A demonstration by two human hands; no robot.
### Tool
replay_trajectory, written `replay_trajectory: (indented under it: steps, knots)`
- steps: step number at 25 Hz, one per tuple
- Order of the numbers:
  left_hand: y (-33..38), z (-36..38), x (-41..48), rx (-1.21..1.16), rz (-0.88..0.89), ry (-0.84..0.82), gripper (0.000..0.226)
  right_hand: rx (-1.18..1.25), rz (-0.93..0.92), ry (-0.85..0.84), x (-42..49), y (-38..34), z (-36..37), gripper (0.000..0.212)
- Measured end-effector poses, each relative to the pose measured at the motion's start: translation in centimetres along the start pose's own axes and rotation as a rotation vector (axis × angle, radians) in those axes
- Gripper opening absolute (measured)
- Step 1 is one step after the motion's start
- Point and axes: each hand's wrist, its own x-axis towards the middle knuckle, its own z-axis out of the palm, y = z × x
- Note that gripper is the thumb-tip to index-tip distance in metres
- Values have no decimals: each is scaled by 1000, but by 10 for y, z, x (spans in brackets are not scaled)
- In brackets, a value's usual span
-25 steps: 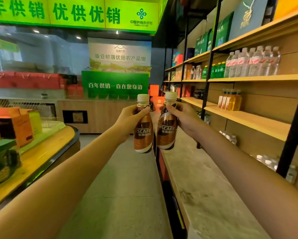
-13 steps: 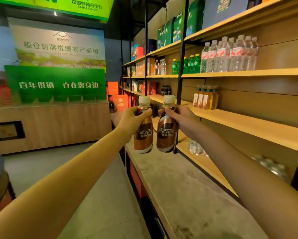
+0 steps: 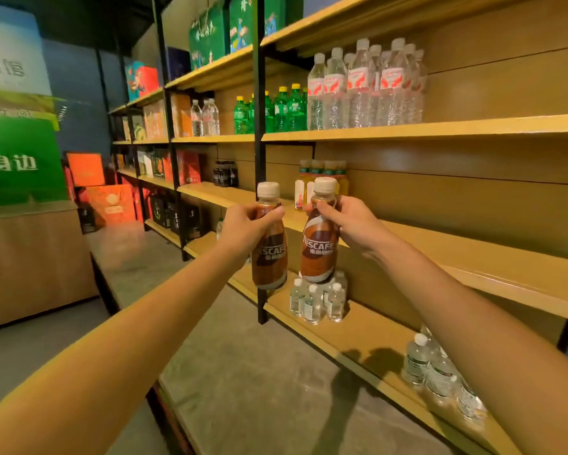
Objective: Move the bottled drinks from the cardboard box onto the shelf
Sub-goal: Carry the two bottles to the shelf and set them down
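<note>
2 coffee bottles [image 3: 269, 254] facing wooden shop shelf [image 3: 473, 257].

A shop interior in dim, yellowish light. Wooden shelving [image 3: 473, 126] on black uprights [image 3: 259, 152] lines the right wall, backed by wood panelling [image 3: 473, 198]. The floor [image 3: 39, 349] is grey concrete. A wooden counter [image 3: 29, 257] stands at left beneath a green banner [image 3: 16, 159].

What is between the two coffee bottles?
Nothing. In the head view the left bottle and right bottle are apart; the gap shows only the shelf behind.
</note>
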Motion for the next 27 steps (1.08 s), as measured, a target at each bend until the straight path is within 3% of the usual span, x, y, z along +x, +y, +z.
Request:
replay_trajectory:
  steps: [4,8,15,18,27]
  knots:
    - [-31,29,78,-54,27,-107,18,-23,55,124,57,35,-27,15]
    - [-64,63,155,-116,48,-189,34,-57,87,223,96,65,-44,8]
    - [-102,126,281,-239,100,-440,36,-138,156,483,161,100,-80,21]
    - [-114,152,315,-234,107,-553,42,-151,179,594,181,113,-92,17]
    - [-131,219,361,-292,75,-652,37,-218,226,626,211,141,-134,29]
